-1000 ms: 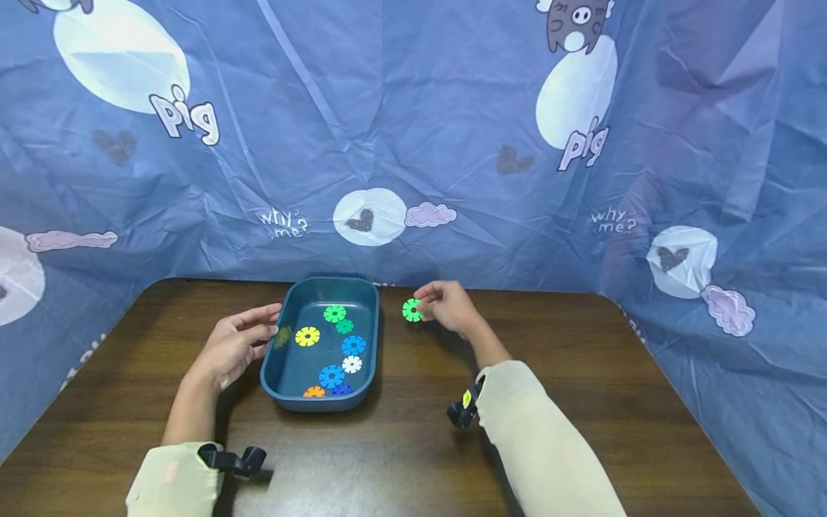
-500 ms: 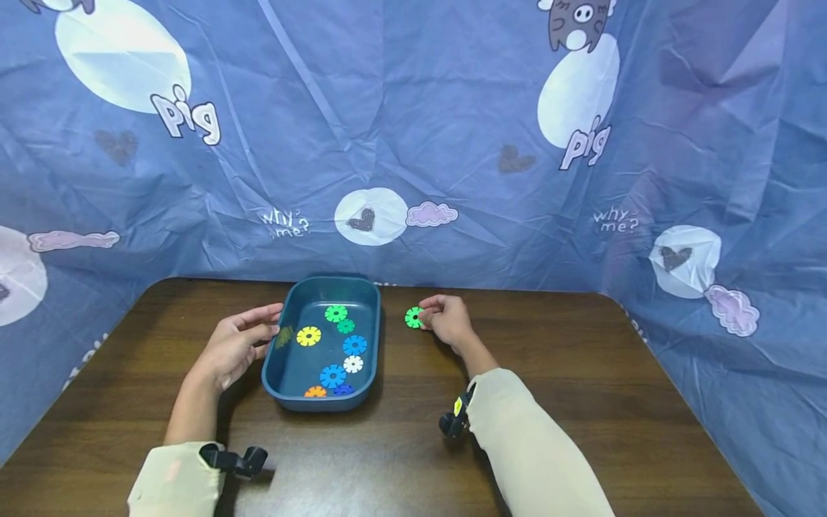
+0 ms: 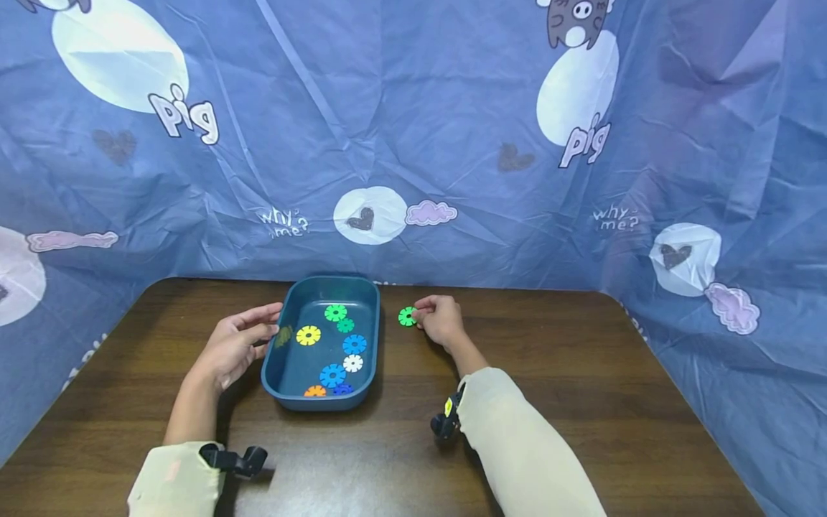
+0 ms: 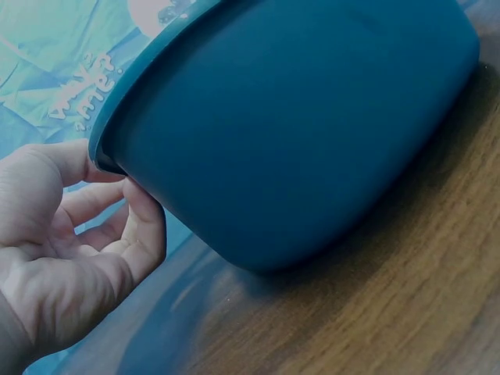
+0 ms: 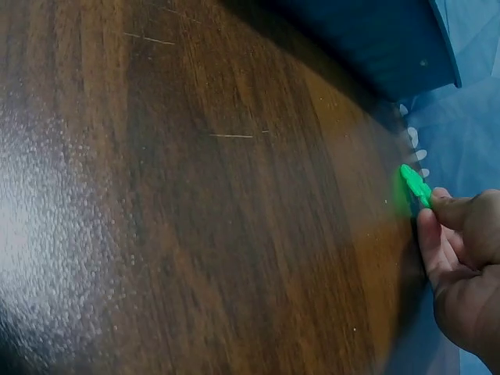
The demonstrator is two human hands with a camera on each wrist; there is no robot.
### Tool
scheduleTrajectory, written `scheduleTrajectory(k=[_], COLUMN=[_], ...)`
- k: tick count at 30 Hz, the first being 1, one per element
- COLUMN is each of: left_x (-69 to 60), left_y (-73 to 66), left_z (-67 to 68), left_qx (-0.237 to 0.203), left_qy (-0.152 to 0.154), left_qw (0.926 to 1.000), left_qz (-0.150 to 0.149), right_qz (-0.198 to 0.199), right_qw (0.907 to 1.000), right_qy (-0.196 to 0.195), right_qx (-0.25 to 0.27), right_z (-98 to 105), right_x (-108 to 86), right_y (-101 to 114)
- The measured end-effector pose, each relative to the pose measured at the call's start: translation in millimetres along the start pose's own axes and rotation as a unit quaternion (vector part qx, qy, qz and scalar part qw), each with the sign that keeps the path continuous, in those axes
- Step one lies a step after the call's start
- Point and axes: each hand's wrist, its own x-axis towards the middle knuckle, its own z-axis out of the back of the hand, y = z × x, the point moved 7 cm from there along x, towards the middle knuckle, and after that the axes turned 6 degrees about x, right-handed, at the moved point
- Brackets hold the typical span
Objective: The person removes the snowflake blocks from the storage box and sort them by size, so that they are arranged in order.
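A dark teal tray stands on the wooden table, holding several flower-shaped discs, among them a yellow one, a white one and an orange one. My left hand grips the tray's left rim; the left wrist view shows the hand with fingers curled at the rim. Right of the tray, my right hand pinches a bright green disc between thumb and fingers. In the right wrist view this disc is seen nearly edge-on, close above the table.
A blue printed cloth hangs behind the table. Black wrist devices sit on both cuffs, the left one near the table's front and the right one further right. The tray's side shows in the right wrist view.
My right hand, with the green disc in it, has come a little lower and then shifted slightly left toward the tray. The left hand and the tray have stayed in place.
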Motion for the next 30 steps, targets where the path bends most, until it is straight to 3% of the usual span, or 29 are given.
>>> scheduleTrajectory(k=[18, 25, 30], left_x=[2.1, 1.0, 0.2], left_y=[-1.4, 0.2, 1.2], left_z=[-2.8, -2.3, -1.8], left_qx=[-0.007, -0.01, -0.012], left_qy=[0.002, 0.003, 0.004], left_qw=[1.0, 0.9999, 0.9999], left_qz=[-0.004, -0.008, -0.009], right_qz=[0.011, 0.071, 0.101], right_qw=[0.9985, 0.9936, 0.9899], right_qy=[0.008, 0.013, 0.041], right_qx=[-0.053, -0.087, -0.09], right_z=[10.9, 8.4, -1.5], right_x=[3.1, 4.3, 4.7], right_y=[4.0, 22.6, 39.8])
